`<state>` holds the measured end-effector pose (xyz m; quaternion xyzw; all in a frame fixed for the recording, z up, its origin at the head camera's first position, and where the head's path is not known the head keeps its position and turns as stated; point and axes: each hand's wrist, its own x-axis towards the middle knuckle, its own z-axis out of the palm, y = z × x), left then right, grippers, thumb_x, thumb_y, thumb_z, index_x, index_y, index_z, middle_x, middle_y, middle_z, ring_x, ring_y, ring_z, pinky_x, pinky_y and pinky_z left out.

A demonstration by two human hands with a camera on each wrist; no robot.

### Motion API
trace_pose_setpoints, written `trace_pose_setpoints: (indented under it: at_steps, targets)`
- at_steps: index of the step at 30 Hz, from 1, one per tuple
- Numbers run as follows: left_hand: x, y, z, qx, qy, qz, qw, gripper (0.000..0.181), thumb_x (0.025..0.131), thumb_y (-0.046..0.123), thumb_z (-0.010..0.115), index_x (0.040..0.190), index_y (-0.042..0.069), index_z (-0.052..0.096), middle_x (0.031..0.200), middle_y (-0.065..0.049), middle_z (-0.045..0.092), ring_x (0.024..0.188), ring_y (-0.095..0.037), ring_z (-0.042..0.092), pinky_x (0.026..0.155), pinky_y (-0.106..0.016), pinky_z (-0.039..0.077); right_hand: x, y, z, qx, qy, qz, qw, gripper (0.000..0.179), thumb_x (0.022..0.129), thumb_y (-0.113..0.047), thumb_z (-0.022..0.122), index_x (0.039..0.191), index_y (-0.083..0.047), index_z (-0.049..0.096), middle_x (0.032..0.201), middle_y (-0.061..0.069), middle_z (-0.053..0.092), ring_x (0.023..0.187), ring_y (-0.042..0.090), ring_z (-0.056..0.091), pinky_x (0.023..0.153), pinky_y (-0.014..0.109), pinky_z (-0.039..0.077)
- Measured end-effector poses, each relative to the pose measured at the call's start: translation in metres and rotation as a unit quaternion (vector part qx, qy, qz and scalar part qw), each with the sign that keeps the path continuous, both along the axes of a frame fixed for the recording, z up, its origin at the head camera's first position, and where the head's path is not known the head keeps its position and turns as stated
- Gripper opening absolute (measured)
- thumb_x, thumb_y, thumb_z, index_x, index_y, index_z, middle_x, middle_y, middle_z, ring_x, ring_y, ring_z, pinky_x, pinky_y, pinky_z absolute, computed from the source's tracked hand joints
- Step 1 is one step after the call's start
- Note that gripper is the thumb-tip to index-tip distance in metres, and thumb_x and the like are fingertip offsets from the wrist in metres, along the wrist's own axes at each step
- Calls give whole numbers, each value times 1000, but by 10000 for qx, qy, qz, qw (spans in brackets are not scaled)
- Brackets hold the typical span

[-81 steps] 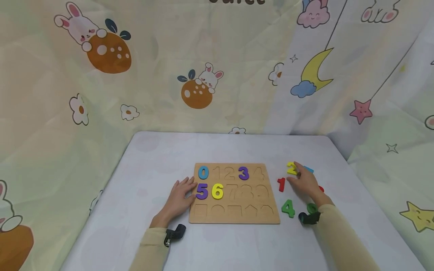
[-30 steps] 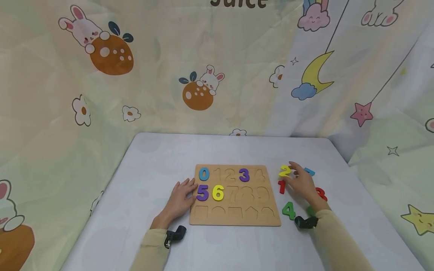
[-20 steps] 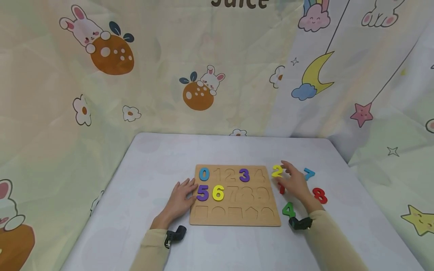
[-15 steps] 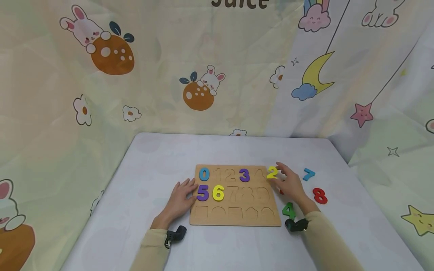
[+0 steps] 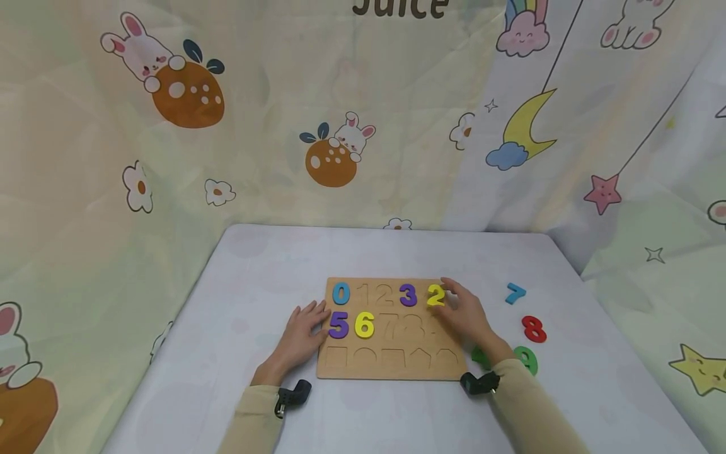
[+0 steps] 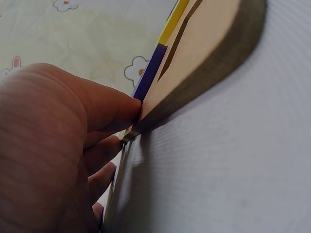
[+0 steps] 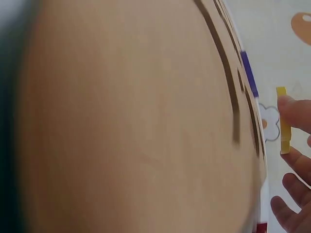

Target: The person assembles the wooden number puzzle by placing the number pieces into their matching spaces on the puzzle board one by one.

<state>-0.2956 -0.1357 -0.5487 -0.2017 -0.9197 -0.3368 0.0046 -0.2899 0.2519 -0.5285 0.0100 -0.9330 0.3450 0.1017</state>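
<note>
The wooden number puzzle board lies on the table. My right hand pinches a yellow number 2 between thumb and finger, over the 4 recess at the board's top right. In the right wrist view the yellow 2 is edge-on and clear of the board. My left hand rests at the board's left edge, fingers extended; in the left wrist view the thumb touches beside the purple 5. A blue 0, purple 3 and yellow 6 sit on the board.
Right of the board lie a blue 7, a red 8 and a green 9. A green piece is partly hidden by my right wrist. A printed cloth hangs behind the table.
My right hand has carried the yellow 2 leftward from the loose pieces to over the board's top right. The red 1 is now hidden behind it in the head view. My left hand stays in place.
</note>
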Motion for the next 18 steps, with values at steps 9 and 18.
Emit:
trace_pose_setpoints:
  at_steps: [9, 18]
  targets:
    - [1, -1, -1, 25, 26, -7, 10000, 47, 92, 18, 65, 137, 7, 57, 151, -8, 43, 146, -29, 27, 122, -51, 6, -1, -30, 0, -239, -6, 188, 9995, 71, 83, -29, 79, 145, -14, 46, 133, 11, 59, 129, 37, 49, 106, 58, 41]
    - [0, 0, -1, 3, -28, 7, 10000, 48, 92, 20, 66, 137, 7, 57, 152, -8, 42, 146, -29, 26, 122, -51, 5, -5, -51, -5, -392, 36, 325, 9987, 71, 82, -29, 80, 144, -15, 47, 133, 8, 59, 128, 33, 49, 104, 55, 44]
